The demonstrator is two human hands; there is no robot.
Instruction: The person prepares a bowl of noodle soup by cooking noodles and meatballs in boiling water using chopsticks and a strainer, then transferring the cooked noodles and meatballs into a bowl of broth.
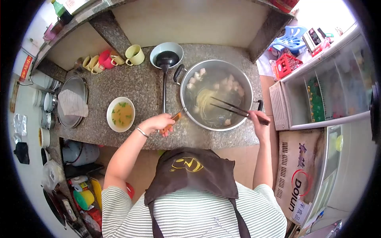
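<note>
My left hand (158,123) is wrapped round the wooden handle of a noodle strainer (175,117). Its thin metal rod passes over the near-left rim of a large metal pot (183,104); the strainer's head is hard to make out in the cloudy liquid. In my right hand (260,122) is a pair of long dark chopsticks (232,108), their tips in the pot by pale noodles (205,102). Pinkish-white chunks (229,84) float around the noodles. Left of my left hand stands a white bowl (109,115) of yellowish broth with chopped green bits.
A black ladle (164,85) rests in a light blue bowl (174,47) behind the pot. Several cups (135,55) line the back left, near a round lid (71,122) with a cloth (73,104). A glass-fronted cooler (337,83) stands to the right.
</note>
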